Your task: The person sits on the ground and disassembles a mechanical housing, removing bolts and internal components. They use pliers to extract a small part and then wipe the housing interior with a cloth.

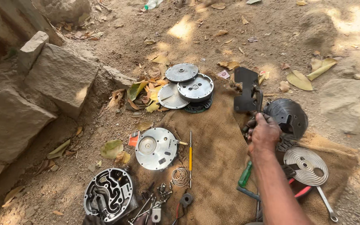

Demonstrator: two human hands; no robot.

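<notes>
- Reaching up from the bottom edge, the right hand (264,134) is stretching over a burlap sack (217,158) spread on the dirt ground (271,29).
- Its fingers (251,123) are clenching around the lower end of a black metal bracket (246,89), which is standing upright just left of a dark round housing (290,116); whether the bracket is touching the housing is hard to tell, since the hand is covering the joint.
- No left hand is showing in the view.
- Under the forearm, a green-handled screwdriver (245,175) is lying on the sack, with red-handled pliers (303,191) and a spanner (326,204) just beside it.
- A silver grooved disc (306,166) is resting to the right of the forearm, partly over the spanner.
- At the sack's left edge, a round silver plate (156,148) is sitting beside a thin yellow-handled tool (190,156) and a small wire coil (180,176).
- At lower left, a dark cast valve body (109,195) with winding channels is lying next to loose bolts (161,193).
- Farther off, a cluster of three round metal plates (186,86) is overlapping among dry leaves (144,93).
- Large stone blocks (42,83) are lining the left side.
</notes>
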